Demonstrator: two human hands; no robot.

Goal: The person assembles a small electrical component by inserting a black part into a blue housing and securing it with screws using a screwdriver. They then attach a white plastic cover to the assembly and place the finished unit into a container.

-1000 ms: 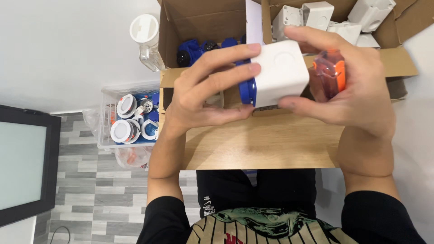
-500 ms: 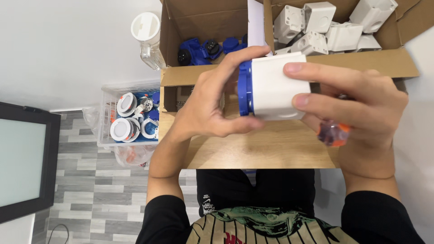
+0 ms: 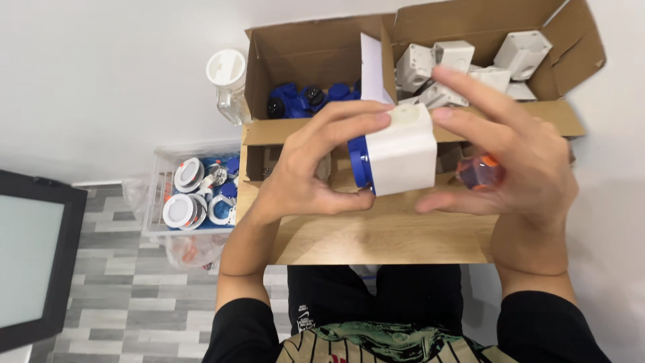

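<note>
I hold a white square plastic housing [image 3: 401, 158] with a blue round part [image 3: 359, 163] on its left side, above a small wooden table [image 3: 376, 236]. My left hand [image 3: 306, 171] grips it from the left, thumb under and fingers over the top. My right hand [image 3: 531, 175] touches its right side with thumb and fingertips. An orange translucent object [image 3: 478, 172], perhaps a tool handle, is tucked in my right palm.
An open cardboard box [image 3: 302, 50] stands behind, with blue parts [image 3: 302, 99] in its left compartment and white housings [image 3: 463, 59] in its right. A clear jar [image 3: 228, 77], a clear bin [image 3: 156, 176] of round white fittings and a dark screen [image 3: 27, 255] are at left.
The housing has turned in my hands, so the blue part now faces left. My right fingers have spread and lifted off its top. The orange object stays in my right palm.
</note>
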